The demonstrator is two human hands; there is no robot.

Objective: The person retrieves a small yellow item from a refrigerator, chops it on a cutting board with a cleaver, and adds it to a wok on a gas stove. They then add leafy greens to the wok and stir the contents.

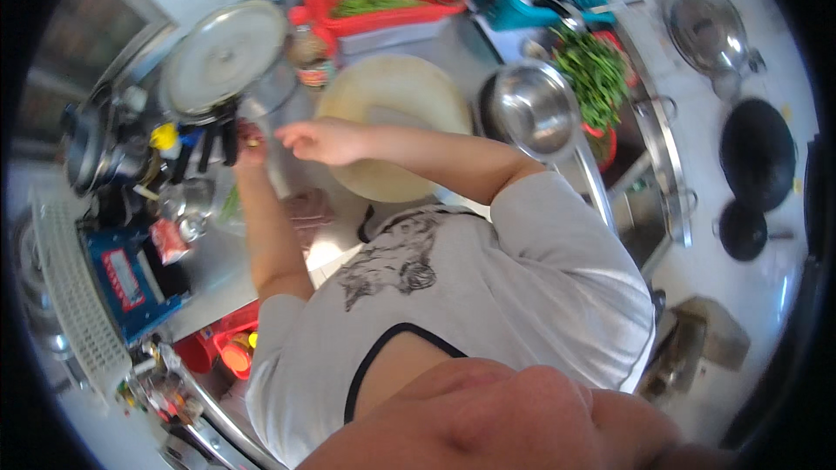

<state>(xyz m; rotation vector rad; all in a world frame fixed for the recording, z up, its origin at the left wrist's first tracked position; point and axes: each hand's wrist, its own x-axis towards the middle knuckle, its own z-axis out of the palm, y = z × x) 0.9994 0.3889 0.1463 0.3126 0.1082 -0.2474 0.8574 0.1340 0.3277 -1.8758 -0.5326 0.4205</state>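
Beside the round pale board (385, 189), my left hand (253, 153) reaches over the steel counter. It is blurred, with a small dark-red thing (248, 130) at its fingers; whether it grips this is unclear. My right hand (326, 141) extends across the board, fingers apart, with nothing seen in it. Black handles (227, 134) stand just left of my left hand. Beyond is a large pot with a pale lid (225, 55). A jar (310, 55) with a reddish label stands between the pot and the board. A brownish-red cloth-like thing (309, 209) lies near the counter's front.
A red basket (392, 23) holds green stems. A teal basket (506, 13) holds metalware. Steel bowls (535, 108) and leafy greens (591, 72) are at the right. Pans (757, 153) hang on the right wall. A blue box (124, 281) and a white perforated rack (78, 294) are at the left.
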